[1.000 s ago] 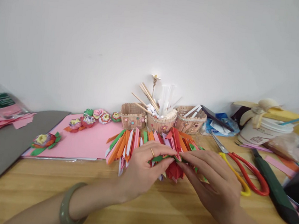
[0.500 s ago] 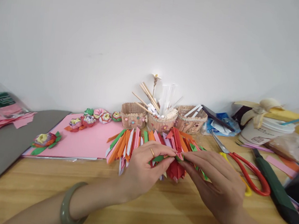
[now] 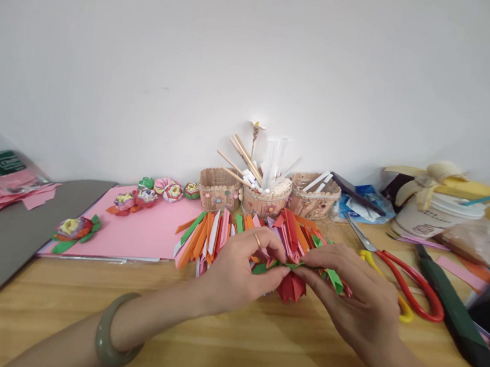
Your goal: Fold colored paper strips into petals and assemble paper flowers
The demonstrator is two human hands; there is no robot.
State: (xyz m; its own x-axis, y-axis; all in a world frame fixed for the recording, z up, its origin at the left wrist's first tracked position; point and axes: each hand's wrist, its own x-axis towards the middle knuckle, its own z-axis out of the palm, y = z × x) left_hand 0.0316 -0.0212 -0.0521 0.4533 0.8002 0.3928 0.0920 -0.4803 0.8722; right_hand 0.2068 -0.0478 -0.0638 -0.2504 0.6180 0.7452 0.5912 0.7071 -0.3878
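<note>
Close together in the middle of the table, my left hand (image 3: 239,273) and my right hand (image 3: 356,291) pinch a small piece of folded green paper (image 3: 292,265) between thumbs and fingertips. Red folded paper (image 3: 292,288) shows just below the fingertips; whether it is joined to the green piece I cannot tell. Behind my hands stands a row of folded paper strips (image 3: 204,237) in orange, pink, green, white and red, partly hidden by my fingers.
Three small baskets (image 3: 220,192) stand by the wall, one with sticks. Left are folded paper flowers (image 3: 72,228) and pink sheets (image 3: 108,233). Right lie red-handled scissors (image 3: 413,286), a dark green-handled tool (image 3: 454,316) and a lidded cup (image 3: 434,215) topped by a banana peel (image 3: 447,180).
My left index finger has bent more, and its fingertips have shifted slightly down and right. The green paper between my fingers has turned and now looks flatter. The surrounding things stay put.
</note>
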